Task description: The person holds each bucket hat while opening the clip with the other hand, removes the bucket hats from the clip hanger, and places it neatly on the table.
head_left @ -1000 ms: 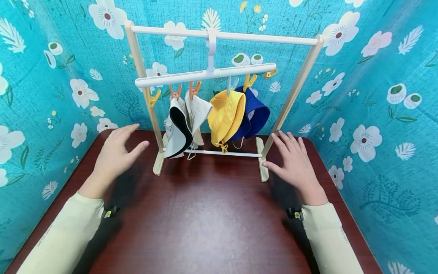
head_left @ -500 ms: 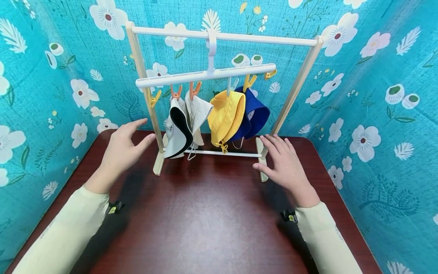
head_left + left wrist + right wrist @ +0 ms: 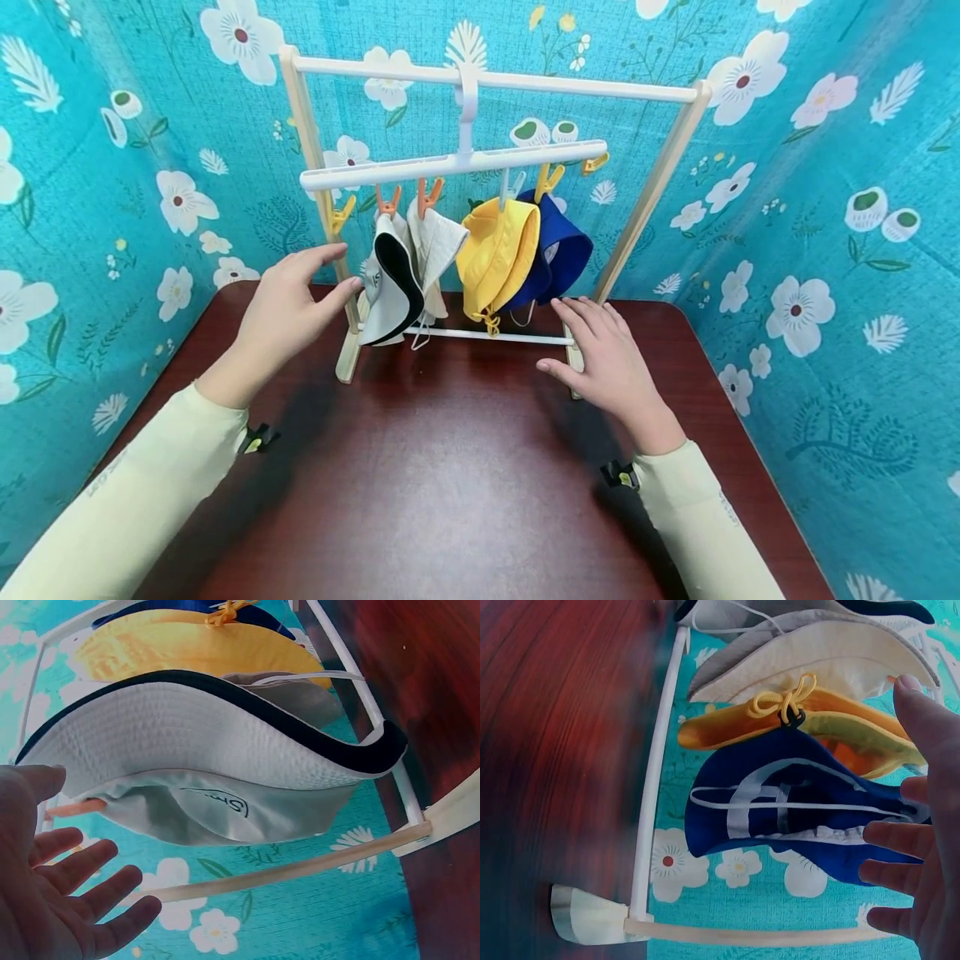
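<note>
Several bucket hats hang by clothespins from a white hanger (image 3: 450,165). Leftmost is a white hat with black trim (image 3: 393,283), pinned by an orange clothespin (image 3: 387,201); lettering shows on it in the left wrist view. Beside it hangs a cream hat (image 3: 437,246), then a yellow hat (image 3: 495,258) with a cord bow, then a dark blue hat (image 3: 562,254) at the right. My left hand (image 3: 288,304), fingers extended and holding nothing, is near the white hat and the rack's left post. Fingers spread, my right hand (image 3: 607,358) holds nothing, in front of the right post, nearest the blue hat.
A wooden rack with a white top rod (image 3: 570,83) bears the hanger and stands on a dark red table (image 3: 450,475). Spare yellow clothespins (image 3: 342,215) hang at the hanger's ends. Blue flowered cloth (image 3: 825,250) encloses the back and sides.
Both hands have moved inward: the left to the right and slightly up toward the white hat, the right to the left toward the blue hat. The hats and hanger stay put.
</note>
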Tool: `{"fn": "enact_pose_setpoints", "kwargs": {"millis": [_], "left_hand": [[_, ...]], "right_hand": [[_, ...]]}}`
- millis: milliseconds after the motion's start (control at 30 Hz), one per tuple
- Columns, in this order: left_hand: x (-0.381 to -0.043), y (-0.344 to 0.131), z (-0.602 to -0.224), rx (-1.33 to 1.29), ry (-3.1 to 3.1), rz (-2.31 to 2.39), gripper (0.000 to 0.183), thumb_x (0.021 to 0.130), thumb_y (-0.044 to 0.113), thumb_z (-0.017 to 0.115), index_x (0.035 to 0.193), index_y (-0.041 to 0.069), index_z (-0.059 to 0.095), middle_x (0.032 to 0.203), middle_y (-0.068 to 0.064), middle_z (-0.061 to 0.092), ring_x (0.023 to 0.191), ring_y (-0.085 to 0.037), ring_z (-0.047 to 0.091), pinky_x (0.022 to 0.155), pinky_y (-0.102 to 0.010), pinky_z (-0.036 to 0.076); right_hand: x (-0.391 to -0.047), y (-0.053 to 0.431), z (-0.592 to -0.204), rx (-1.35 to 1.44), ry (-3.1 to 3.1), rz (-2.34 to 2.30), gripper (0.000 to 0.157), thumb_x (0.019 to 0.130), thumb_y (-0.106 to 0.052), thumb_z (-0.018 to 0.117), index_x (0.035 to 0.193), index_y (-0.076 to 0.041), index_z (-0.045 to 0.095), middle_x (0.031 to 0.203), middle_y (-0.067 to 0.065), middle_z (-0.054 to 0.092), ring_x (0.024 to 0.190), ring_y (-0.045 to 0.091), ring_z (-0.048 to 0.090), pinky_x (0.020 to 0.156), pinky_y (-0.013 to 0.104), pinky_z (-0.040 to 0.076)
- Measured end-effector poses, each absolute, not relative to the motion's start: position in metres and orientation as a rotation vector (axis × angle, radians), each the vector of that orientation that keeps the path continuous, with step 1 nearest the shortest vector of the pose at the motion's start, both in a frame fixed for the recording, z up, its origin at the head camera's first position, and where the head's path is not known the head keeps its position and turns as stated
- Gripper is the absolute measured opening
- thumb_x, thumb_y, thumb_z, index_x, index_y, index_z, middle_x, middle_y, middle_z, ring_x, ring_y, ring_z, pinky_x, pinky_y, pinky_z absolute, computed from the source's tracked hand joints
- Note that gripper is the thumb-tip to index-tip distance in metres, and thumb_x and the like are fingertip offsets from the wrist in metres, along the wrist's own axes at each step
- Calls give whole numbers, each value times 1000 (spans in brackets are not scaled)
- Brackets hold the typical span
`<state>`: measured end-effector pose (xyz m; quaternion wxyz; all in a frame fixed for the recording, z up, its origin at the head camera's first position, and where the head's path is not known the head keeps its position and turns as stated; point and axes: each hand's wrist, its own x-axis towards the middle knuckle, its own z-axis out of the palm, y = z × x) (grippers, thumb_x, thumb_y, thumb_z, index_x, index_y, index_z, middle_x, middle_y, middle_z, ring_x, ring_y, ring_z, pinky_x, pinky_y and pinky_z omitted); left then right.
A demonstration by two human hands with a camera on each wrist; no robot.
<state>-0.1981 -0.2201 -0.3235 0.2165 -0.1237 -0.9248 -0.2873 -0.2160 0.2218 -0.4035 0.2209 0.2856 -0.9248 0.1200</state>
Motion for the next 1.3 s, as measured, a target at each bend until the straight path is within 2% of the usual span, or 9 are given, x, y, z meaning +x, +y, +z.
{"fn": "enact_pose_setpoints", "kwargs": {"millis": [333, 667, 1067, 1300], "left_hand": [[-205, -211, -300, -311, -2453, -879, 52, 98, 41, 69, 141, 13, 62, 132, -9, 69, 114, -26, 66, 91, -52, 55], [-210, -195, -287, -249, -2392, -991, 54, 96, 48, 70, 140, 17, 64, 125, -7, 73, 111, -21, 69, 82, -43, 56], [-216, -187, -276, -162, -2387, -1100, 58, 95, 55, 67, 139, 18, 65, 128, -5, 72, 110, -19, 69, 92, -46, 55], [-218, -178, -273, -142, -2388, -1105, 60, 95, 56, 66, 138, 15, 65, 124, -8, 74, 105, -22, 72, 90, -44, 57]], "right_hand": [[-213, 209, -398, 846, -2506, 359, 89, 88, -69, 65, 160, -24, 38, 154, 7, 49, 146, 31, 40, 119, 60, 27], [-210, 191, -392, 879, -2496, 400, 88, 88, -70, 64, 159, -24, 38, 153, 6, 51, 145, 31, 41, 120, 58, 27], [-205, 162, -388, 967, -2409, 453, 85, 92, -69, 61, 156, -16, 45, 151, 5, 54, 141, 28, 46, 116, 58, 34], [-204, 143, -382, 1022, -2333, 509, 79, 93, -64, 64, 152, -13, 49, 147, 4, 58, 138, 26, 52, 115, 48, 39]]}}
